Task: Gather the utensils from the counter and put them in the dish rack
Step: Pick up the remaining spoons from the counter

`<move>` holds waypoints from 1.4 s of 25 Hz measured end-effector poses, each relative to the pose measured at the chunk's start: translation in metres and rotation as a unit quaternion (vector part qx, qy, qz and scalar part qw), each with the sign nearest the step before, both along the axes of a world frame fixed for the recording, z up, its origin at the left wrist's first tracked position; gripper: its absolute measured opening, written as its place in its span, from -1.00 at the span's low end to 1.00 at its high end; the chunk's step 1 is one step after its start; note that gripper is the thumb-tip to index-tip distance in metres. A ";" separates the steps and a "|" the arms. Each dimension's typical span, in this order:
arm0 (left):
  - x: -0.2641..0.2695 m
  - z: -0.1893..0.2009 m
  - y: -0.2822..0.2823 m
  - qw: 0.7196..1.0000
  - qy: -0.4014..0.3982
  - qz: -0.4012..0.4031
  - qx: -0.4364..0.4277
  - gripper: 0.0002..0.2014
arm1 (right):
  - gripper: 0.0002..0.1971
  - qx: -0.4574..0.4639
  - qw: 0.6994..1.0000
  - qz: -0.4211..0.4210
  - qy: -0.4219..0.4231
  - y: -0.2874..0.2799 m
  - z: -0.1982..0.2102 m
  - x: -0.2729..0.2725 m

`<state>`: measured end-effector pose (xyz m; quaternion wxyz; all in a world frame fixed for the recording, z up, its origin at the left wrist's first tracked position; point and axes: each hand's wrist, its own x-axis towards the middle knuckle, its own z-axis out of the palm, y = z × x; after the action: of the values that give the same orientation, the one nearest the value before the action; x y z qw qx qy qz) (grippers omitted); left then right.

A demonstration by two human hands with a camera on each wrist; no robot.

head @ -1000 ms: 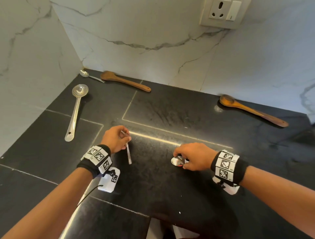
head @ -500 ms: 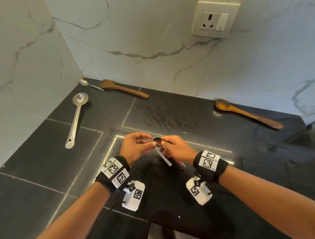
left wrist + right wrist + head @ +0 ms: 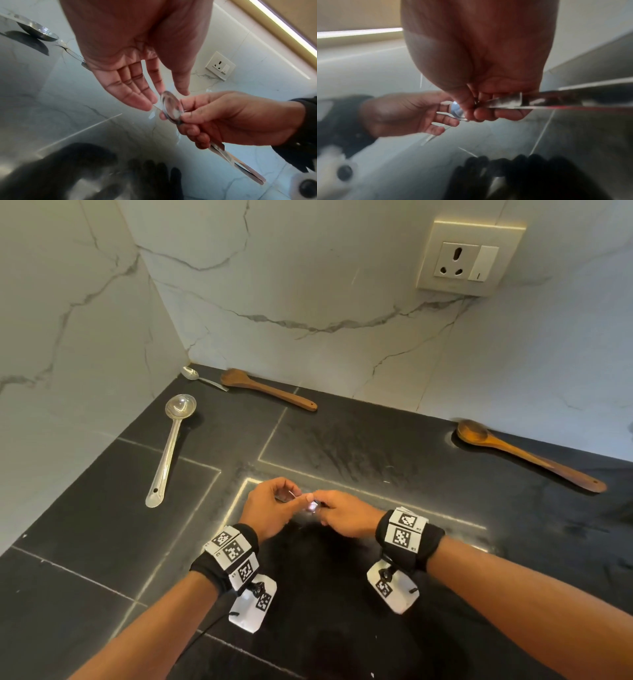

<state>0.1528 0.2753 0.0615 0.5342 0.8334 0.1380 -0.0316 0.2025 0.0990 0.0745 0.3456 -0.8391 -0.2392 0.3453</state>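
Note:
Both hands meet above the middle of the black counter (image 3: pixel 359 446). My right hand (image 3: pixel 320 505) grips small steel spoons (image 3: pixel 171 108): a bowl shows above its fingers, and two flat handles (image 3: pixel 513 101) stick out behind the palm. My left hand (image 3: pixel 291 496) is beside them, fingers nearly straight, with thumb and forefinger close to the spoon bowl and nothing gripped. On the counter lie a steel ladle (image 3: pixel 171 446) at the left, a small steel spoon (image 3: pixel 197 376) in the back corner, a wooden spatula (image 3: pixel 267 392) next to it, and a wooden spoon (image 3: pixel 524 457) at the right. No dish rack is in view.
Marble walls (image 3: pixel 308 285) close the counter at the back and left, forming a corner. A wall socket (image 3: pixel 469 258) sits high on the back wall. The counter's front edge lies below my forearms.
One second ago each hand held or picked up one spoon, well apart. The hands came together, and the left hand's spoon now lies with the other in the right hand.

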 end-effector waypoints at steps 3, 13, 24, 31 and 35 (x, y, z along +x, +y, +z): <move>0.028 -0.002 0.020 0.998 0.039 -0.010 0.039 -0.68 | -0.77 -0.164 0.969 0.076 -0.168 0.009 0.004 0.040; 0.209 0.007 0.151 0.926 0.148 -0.027 0.346 -0.46 | -0.81 -0.224 0.946 0.056 -0.227 0.048 0.012 0.156; 0.290 -0.036 0.209 0.866 0.194 -0.056 0.457 -0.19 | -0.52 -0.261 0.939 0.050 -0.217 0.064 -0.005 0.172; 0.209 -0.006 0.128 0.899 0.115 -0.134 0.402 -0.47 | -0.37 -0.263 0.943 0.038 -0.202 0.066 -0.007 0.166; 0.143 -0.003 0.065 0.923 0.015 -0.176 0.342 -0.61 | -0.33 -0.265 0.946 0.030 -0.182 0.058 -0.007 0.163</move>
<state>0.2961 0.3404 0.0584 0.2006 0.9756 -0.0002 -0.0888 0.3651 0.1572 0.0671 0.0505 -0.9415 -0.2230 0.2476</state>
